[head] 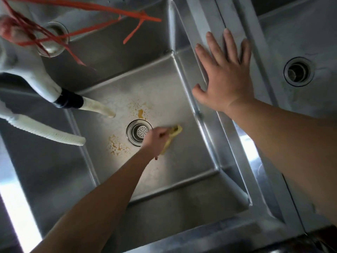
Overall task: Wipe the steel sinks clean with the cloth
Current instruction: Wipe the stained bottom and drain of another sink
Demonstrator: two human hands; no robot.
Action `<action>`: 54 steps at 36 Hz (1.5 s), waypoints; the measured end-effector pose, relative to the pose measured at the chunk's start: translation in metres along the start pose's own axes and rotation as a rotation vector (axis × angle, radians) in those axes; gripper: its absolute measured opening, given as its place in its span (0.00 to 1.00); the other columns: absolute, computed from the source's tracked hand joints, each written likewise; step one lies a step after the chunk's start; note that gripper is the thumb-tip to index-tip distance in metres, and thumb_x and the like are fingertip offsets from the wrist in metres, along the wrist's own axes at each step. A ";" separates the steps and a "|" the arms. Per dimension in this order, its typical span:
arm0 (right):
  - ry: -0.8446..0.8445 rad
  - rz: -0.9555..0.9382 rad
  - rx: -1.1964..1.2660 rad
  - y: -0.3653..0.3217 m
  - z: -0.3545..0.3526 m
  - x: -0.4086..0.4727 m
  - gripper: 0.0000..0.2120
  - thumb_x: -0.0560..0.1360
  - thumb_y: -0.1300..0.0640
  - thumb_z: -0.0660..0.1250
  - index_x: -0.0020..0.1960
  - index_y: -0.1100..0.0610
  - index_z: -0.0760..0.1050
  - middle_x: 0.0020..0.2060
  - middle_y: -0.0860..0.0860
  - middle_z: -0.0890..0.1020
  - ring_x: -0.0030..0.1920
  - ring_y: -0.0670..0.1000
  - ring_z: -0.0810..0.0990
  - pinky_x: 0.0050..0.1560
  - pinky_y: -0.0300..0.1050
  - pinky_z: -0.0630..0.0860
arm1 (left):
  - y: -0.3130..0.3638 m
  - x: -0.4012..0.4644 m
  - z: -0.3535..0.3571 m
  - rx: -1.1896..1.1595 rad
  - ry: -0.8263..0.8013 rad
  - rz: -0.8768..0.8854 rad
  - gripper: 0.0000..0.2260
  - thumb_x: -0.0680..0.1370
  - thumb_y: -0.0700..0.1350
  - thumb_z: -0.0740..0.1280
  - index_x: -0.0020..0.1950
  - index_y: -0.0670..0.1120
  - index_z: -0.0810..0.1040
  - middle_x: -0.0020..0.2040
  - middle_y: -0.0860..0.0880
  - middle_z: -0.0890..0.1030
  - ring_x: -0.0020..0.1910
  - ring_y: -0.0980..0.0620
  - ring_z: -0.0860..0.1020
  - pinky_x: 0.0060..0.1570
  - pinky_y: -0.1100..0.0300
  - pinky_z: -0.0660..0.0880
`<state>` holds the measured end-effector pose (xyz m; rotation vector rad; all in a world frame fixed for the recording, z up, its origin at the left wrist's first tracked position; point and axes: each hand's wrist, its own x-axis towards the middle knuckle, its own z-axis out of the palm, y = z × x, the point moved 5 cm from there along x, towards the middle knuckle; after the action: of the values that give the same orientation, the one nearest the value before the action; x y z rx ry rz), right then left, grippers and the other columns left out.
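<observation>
Sink (182,99), steel, deep, seen from above; drain (139,132) at the middle of its floor. Yellow cloth (172,137) lies on the floor just right of the drain, gripped by the left hand (155,141), whose fingers are curled round it; much of the cloth is hidden under that hand, and its shape is blurred. Brownish stains (116,145) sit on the floor left of the drain, and more (140,111) just beyond it. Right hand (224,75) lies flat with fingers spread on the steel divider (204,33) to the right of the drain. Second sink (291,33) further right, cut off by the frame edge, with its own drain (298,71). Two white hoses (54,132) reach in from the left of the drain, their upper ends cut off. Orange strips (102,10) cross the far side, out of focus, source unclear. Steel rim (182,241) runs along the near side; bright glare on the steel left of the sink.
</observation>
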<state>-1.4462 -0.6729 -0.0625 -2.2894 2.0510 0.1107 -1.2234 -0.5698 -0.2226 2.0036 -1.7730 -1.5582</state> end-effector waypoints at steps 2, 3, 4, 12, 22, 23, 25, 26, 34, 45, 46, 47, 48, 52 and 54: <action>0.004 0.000 -0.005 0.000 0.000 0.000 0.41 0.70 0.37 0.56 0.79 0.50 0.53 0.80 0.52 0.52 0.79 0.62 0.47 0.73 0.71 0.46 | 0.027 0.015 -0.006 -0.134 0.175 0.037 0.11 0.79 0.43 0.68 0.60 0.47 0.83 0.45 0.52 0.82 0.43 0.55 0.78 0.40 0.67 0.71; 0.002 0.000 -0.006 -0.001 0.000 0.001 0.41 0.70 0.37 0.56 0.79 0.50 0.53 0.80 0.52 0.52 0.79 0.62 0.47 0.73 0.71 0.46 | 0.039 0.024 -0.008 -0.188 0.250 0.038 0.12 0.79 0.43 0.67 0.61 0.47 0.82 0.47 0.53 0.82 0.44 0.57 0.77 0.40 0.67 0.70; 0.002 0.001 -0.005 -0.001 0.000 0.001 0.41 0.69 0.37 0.56 0.79 0.50 0.53 0.80 0.52 0.52 0.79 0.62 0.47 0.73 0.71 0.46 | 0.047 0.033 -0.006 -0.216 0.309 0.026 0.12 0.79 0.43 0.67 0.62 0.48 0.82 0.49 0.52 0.82 0.46 0.57 0.78 0.42 0.66 0.71; 0.009 0.001 -0.034 -0.001 0.000 0.002 0.42 0.69 0.36 0.57 0.79 0.49 0.53 0.80 0.52 0.51 0.79 0.62 0.46 0.73 0.72 0.47 | 0.058 0.081 0.089 0.175 0.157 0.070 0.15 0.77 0.43 0.62 0.61 0.51 0.82 0.67 0.50 0.78 0.71 0.45 0.69 0.70 0.47 0.65; 0.003 -0.006 -0.044 0.000 0.003 0.003 0.42 0.70 0.37 0.57 0.80 0.49 0.51 0.80 0.52 0.49 0.79 0.62 0.44 0.73 0.72 0.47 | -0.005 -0.031 0.180 0.554 -0.501 0.608 0.13 0.78 0.42 0.64 0.61 0.41 0.81 0.67 0.42 0.76 0.71 0.42 0.69 0.74 0.52 0.60; 0.008 -0.006 -0.044 -0.001 0.003 0.003 0.42 0.70 0.37 0.57 0.80 0.49 0.51 0.80 0.52 0.50 0.79 0.62 0.45 0.73 0.72 0.47 | -0.012 -0.040 0.188 0.585 -0.527 0.656 0.15 0.79 0.43 0.62 0.61 0.40 0.81 0.68 0.42 0.76 0.71 0.42 0.70 0.75 0.52 0.59; 0.009 -0.007 -0.050 -0.001 0.004 0.002 0.42 0.70 0.37 0.58 0.80 0.50 0.51 0.80 0.52 0.50 0.79 0.62 0.45 0.73 0.72 0.47 | -0.014 -0.047 0.193 0.664 -0.556 0.744 0.16 0.80 0.41 0.59 0.64 0.40 0.79 0.71 0.44 0.74 0.74 0.45 0.67 0.76 0.54 0.55; 0.007 -0.008 -0.053 -0.001 0.005 0.002 0.41 0.70 0.37 0.58 0.80 0.50 0.51 0.80 0.53 0.50 0.79 0.62 0.45 0.73 0.72 0.47 | -0.012 -0.047 0.189 0.676 -0.560 0.756 0.16 0.81 0.40 0.59 0.66 0.40 0.78 0.72 0.44 0.73 0.75 0.45 0.66 0.76 0.54 0.55; 0.020 -0.023 -0.079 -0.004 0.005 0.002 0.40 0.72 0.38 0.58 0.80 0.50 0.50 0.80 0.53 0.50 0.79 0.63 0.45 0.73 0.71 0.47 | -0.039 -0.059 0.153 0.883 -0.578 0.954 0.14 0.70 0.39 0.73 0.54 0.47 0.85 0.64 0.48 0.80 0.69 0.48 0.74 0.71 0.51 0.68; 0.060 -0.048 -0.100 -0.009 0.002 -0.004 0.39 0.71 0.38 0.53 0.77 0.54 0.54 0.78 0.56 0.57 0.77 0.66 0.52 0.71 0.72 0.52 | -0.114 -0.067 0.023 1.224 -0.510 1.008 0.06 0.69 0.50 0.69 0.42 0.57 0.86 0.50 0.59 0.85 0.55 0.58 0.82 0.65 0.58 0.67; 0.061 -0.046 -0.093 -0.010 0.002 -0.006 0.38 0.71 0.39 0.53 0.77 0.54 0.55 0.78 0.56 0.57 0.77 0.66 0.53 0.71 0.71 0.52 | -0.118 -0.063 0.010 1.288 -0.482 0.979 0.06 0.68 0.53 0.69 0.41 0.57 0.85 0.50 0.60 0.85 0.55 0.59 0.82 0.64 0.57 0.67; 0.059 -0.044 -0.086 -0.010 0.001 -0.007 0.38 0.71 0.40 0.54 0.77 0.54 0.55 0.78 0.56 0.58 0.77 0.66 0.53 0.71 0.71 0.53 | -0.118 -0.061 -0.002 1.342 -0.485 0.949 0.07 0.64 0.55 0.73 0.41 0.57 0.85 0.49 0.60 0.85 0.55 0.58 0.82 0.65 0.56 0.67; 0.055 -0.043 -0.084 -0.011 0.001 -0.009 0.37 0.71 0.40 0.54 0.76 0.55 0.56 0.77 0.56 0.59 0.76 0.66 0.54 0.71 0.71 0.53 | -0.122 -0.056 -0.012 1.373 -0.495 0.893 0.12 0.58 0.57 0.77 0.39 0.58 0.84 0.47 0.60 0.85 0.54 0.58 0.82 0.64 0.56 0.69; 0.054 -0.034 -0.081 -0.013 0.000 -0.014 0.37 0.71 0.42 0.53 0.76 0.57 0.57 0.77 0.57 0.60 0.76 0.66 0.55 0.70 0.70 0.55 | -0.100 -0.051 -0.045 1.234 -0.402 0.615 0.11 0.62 0.55 0.78 0.43 0.57 0.84 0.52 0.59 0.84 0.62 0.57 0.78 0.66 0.58 0.62; 0.055 0.001 -0.062 -0.017 0.003 -0.022 0.37 0.71 0.42 0.54 0.76 0.58 0.57 0.77 0.56 0.61 0.76 0.65 0.54 0.71 0.70 0.55 | -0.085 -0.048 -0.052 1.003 -0.263 0.504 0.11 0.76 0.45 0.68 0.56 0.55 0.82 0.66 0.54 0.78 0.72 0.54 0.69 0.70 0.63 0.56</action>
<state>-1.4321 -0.6490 -0.0635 -2.3535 2.1033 0.1150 -1.1191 -0.5327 -0.2188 1.3219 -3.2683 -0.8416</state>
